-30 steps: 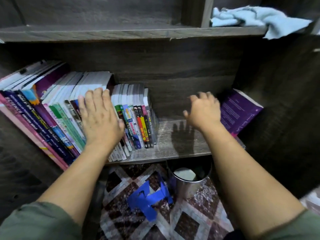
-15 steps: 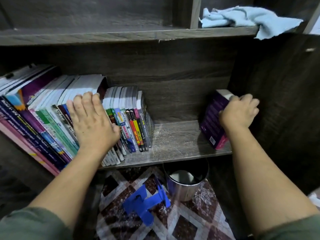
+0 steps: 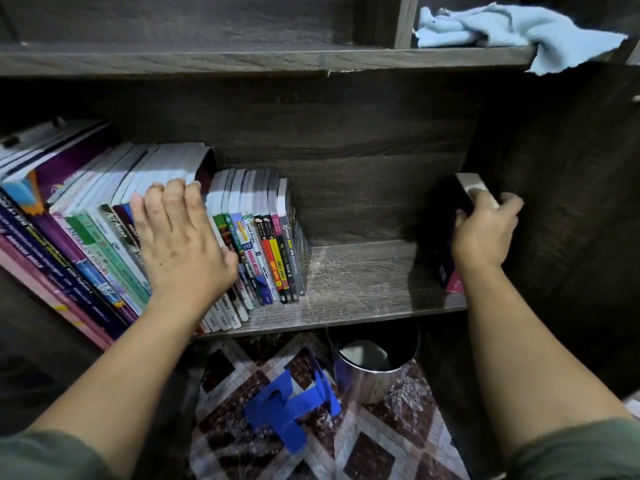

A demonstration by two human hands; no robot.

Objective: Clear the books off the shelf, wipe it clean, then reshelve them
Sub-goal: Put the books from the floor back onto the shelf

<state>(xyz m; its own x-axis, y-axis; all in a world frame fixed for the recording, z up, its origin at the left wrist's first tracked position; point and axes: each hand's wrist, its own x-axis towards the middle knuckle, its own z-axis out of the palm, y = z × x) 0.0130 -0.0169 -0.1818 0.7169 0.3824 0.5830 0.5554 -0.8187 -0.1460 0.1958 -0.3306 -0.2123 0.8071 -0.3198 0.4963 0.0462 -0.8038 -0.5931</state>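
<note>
Two hands: left hand point(image 3: 180, 244) flat, fingers straight, bracing leaning book row point(image 3: 104, 237) at shelf point(image 3: 363, 282) left end; right hand point(image 3: 485, 230) grips purple book point(image 3: 445, 258) at right end (upright). Row may topple if brace lifts.

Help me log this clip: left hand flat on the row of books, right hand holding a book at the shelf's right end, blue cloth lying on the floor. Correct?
One slip: the blue cloth lies on the upper shelf, not the floor, as the head view shows. The left hand on the row of books and the right hand holding the book are right.
</note>
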